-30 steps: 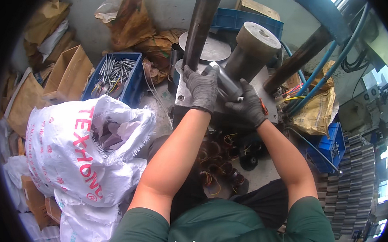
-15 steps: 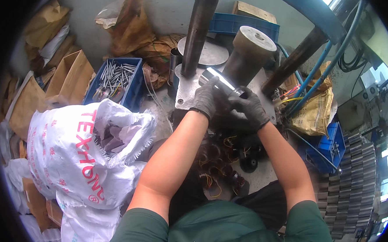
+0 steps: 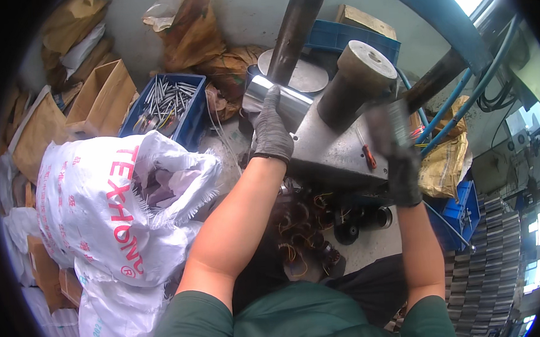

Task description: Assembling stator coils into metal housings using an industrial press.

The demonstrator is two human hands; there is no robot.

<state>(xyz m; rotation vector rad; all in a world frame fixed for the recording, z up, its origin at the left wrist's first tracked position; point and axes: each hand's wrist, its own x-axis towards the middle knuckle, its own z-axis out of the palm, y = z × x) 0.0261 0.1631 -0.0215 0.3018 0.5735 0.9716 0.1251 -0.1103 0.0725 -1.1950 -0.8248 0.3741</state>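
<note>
My left hand (image 3: pixel 271 132), in a grey glove, is wrapped round a shiny metal tube (image 3: pixel 294 109). The tube lies at a tilt over the left part of the press's metal base plate (image 3: pixel 324 147). My gloved right hand (image 3: pixel 402 167) is raised over the plate's right edge. Motion smears its fingers and a dark shape with a light streak at them, so whether it grips anything does not show. A red-handled screwdriver (image 3: pixel 370 157) lies on the plate beside it. A thick upright metal cylinder (image 3: pixel 363 81) stands on the plate between my hands.
Steel columns (image 3: pixel 299 32) of the press rise beyond the plate. A blue bin of metal shafts (image 3: pixel 166 107) and a white woven sack (image 3: pixel 101 202) stand left. Motor parts with wires (image 3: pixel 303 228) lie below the plate. Blue hoses (image 3: pixel 462 100) hang right.
My right hand has left the tube and moved right, now blurred. The left hand has shifted slightly left with the tube. The screwdriver has come into sight.
</note>
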